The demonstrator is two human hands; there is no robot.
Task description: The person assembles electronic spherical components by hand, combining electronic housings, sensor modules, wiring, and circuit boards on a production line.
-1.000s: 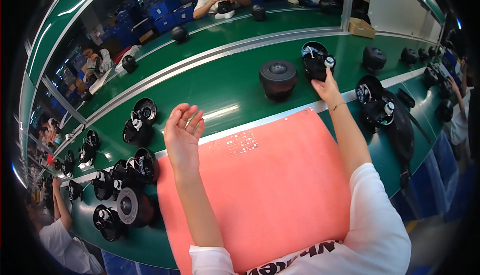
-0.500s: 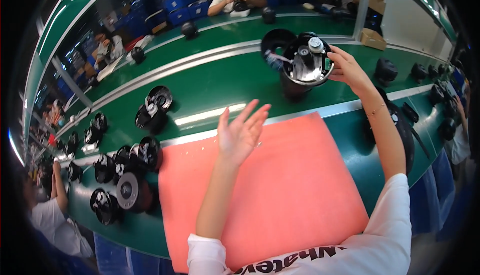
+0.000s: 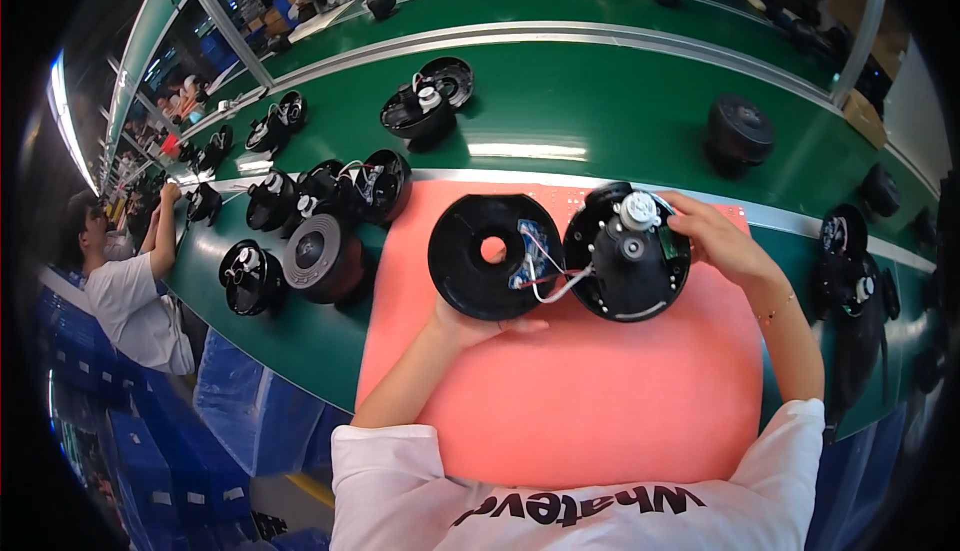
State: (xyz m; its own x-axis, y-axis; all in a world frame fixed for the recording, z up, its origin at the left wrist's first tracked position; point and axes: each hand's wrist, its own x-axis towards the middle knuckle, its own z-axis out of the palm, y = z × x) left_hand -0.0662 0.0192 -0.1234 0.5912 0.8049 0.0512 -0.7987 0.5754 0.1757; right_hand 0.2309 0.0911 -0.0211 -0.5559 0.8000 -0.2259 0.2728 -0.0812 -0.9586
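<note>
Over a pink foam mat is a black round device in two halves joined by thin wires. Its bowl-shaped cover, with a centre hole and a blue circuit board inside, rests in my left hand. That hand curls beneath the cover, most of its fingers hidden. Gripping the right rim of the open black housing is my right hand, thumb and fingers around the edge. A white motor-like cylinder sits at the housing's top.
Several opened black devices and a closed grey-topped one crowd the bench at left. Beyond a metal rail, the green belt bears another opened unit and a closed one. A co-worker sits at left.
The device has come from above the belt down and nearer, over the mat. My left hand, spread and bare before, now holds the cover. My view has shifted to the left.
</note>
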